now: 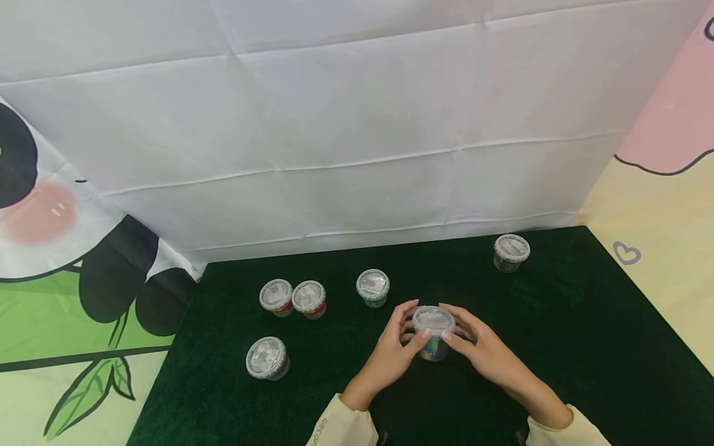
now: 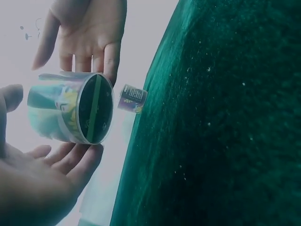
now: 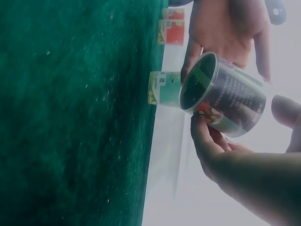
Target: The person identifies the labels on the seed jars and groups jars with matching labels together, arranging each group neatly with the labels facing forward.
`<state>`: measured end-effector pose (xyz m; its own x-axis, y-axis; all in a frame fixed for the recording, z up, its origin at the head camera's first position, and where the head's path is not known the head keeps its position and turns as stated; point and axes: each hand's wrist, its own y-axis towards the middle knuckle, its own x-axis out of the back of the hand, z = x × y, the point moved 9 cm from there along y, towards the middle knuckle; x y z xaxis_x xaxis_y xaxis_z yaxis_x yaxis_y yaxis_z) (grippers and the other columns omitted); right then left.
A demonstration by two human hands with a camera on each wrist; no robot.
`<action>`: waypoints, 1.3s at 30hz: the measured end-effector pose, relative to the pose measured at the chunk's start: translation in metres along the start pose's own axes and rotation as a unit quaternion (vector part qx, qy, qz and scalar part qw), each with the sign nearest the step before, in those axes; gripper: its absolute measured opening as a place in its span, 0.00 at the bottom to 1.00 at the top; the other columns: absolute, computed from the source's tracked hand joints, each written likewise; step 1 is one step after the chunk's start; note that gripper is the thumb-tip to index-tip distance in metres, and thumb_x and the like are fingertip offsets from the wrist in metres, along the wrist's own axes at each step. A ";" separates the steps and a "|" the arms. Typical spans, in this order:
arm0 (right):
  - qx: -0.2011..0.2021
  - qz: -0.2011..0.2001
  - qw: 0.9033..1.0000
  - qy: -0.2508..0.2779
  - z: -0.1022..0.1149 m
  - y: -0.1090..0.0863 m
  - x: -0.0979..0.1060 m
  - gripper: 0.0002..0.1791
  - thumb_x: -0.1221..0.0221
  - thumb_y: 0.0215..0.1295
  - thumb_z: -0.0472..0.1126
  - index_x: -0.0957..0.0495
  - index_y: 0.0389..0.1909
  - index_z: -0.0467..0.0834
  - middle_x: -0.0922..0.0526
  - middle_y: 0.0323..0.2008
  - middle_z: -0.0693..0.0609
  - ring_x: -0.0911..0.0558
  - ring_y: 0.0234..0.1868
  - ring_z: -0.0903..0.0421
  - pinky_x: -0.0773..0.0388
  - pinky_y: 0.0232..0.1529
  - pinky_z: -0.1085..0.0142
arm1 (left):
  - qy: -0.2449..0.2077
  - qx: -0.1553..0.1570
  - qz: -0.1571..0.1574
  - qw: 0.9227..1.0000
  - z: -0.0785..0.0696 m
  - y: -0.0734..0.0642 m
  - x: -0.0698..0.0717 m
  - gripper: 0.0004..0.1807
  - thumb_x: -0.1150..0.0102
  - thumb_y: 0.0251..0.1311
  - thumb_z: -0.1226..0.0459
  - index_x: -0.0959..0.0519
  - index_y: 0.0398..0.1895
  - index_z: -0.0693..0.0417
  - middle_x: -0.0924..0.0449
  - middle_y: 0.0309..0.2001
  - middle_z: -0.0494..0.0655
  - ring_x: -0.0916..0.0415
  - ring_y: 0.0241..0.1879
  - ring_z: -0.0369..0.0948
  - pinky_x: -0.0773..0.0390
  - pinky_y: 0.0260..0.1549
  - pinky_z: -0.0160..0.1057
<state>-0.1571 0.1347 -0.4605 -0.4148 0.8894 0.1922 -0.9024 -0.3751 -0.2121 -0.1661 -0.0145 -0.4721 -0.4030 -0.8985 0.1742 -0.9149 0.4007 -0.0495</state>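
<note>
A small clear plastic tub [image 1: 434, 319] with a translucent lid and a colourful label is between my two hands near the middle front of the table. My left hand [image 1: 393, 353] grips its left side, with the thumb toward the front of the lid's rim. From the other side my right hand [image 1: 486, 350] holds it the same way, fingers curved around it. The left wrist view shows the tub's round base [image 2: 95, 108] raised off the table. Dark print and a red patch show on its label [image 3: 230, 101] in the right wrist view.
Several similar lidded tubs stand on the dark green table [image 1: 334, 396]: two red-labelled ones [image 1: 276, 295] [image 1: 309, 298] side by side, a green-labelled one [image 1: 373, 286], one at front left [image 1: 267, 358], and one at far right [image 1: 511, 249]. A white cloth [image 1: 346, 204] hangs behind.
</note>
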 end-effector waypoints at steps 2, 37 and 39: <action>0.009 0.009 1.000 0.005 0.002 0.001 -0.004 0.36 0.46 0.83 0.46 0.45 0.82 0.37 0.41 0.79 0.30 0.37 0.77 0.28 0.30 0.71 0.37 | -0.010 0.005 0.014 1.000 0.001 -0.003 0.000 0.34 0.49 0.81 0.53 0.45 0.82 0.52 0.34 0.77 0.54 0.32 0.74 0.51 0.30 0.73 0.54; -0.039 -0.033 0.998 0.023 -0.005 0.014 -0.035 0.31 0.45 0.81 0.43 0.40 0.79 0.39 0.29 0.71 0.35 0.27 0.72 0.35 0.28 0.69 0.36 | -0.016 0.091 -0.132 0.987 0.013 -0.028 0.018 0.32 0.40 0.75 0.53 0.37 0.74 0.55 0.29 0.67 0.53 0.29 0.63 0.49 0.28 0.59 0.48; -0.044 -0.027 0.998 0.028 -0.007 0.014 -0.034 0.32 0.46 0.82 0.44 0.41 0.80 0.39 0.30 0.71 0.35 0.27 0.72 0.35 0.29 0.70 0.36 | -0.024 0.098 -0.125 0.987 0.013 -0.029 0.019 0.30 0.42 0.77 0.53 0.36 0.74 0.55 0.28 0.66 0.52 0.29 0.63 0.49 0.27 0.59 0.48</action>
<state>-0.1553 0.1007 -0.4765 -0.3572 0.9217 0.1513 -0.9082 -0.3049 -0.2867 -0.1479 -0.0450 -0.4801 -0.1606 -0.9743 0.1579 -0.9712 0.1274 -0.2014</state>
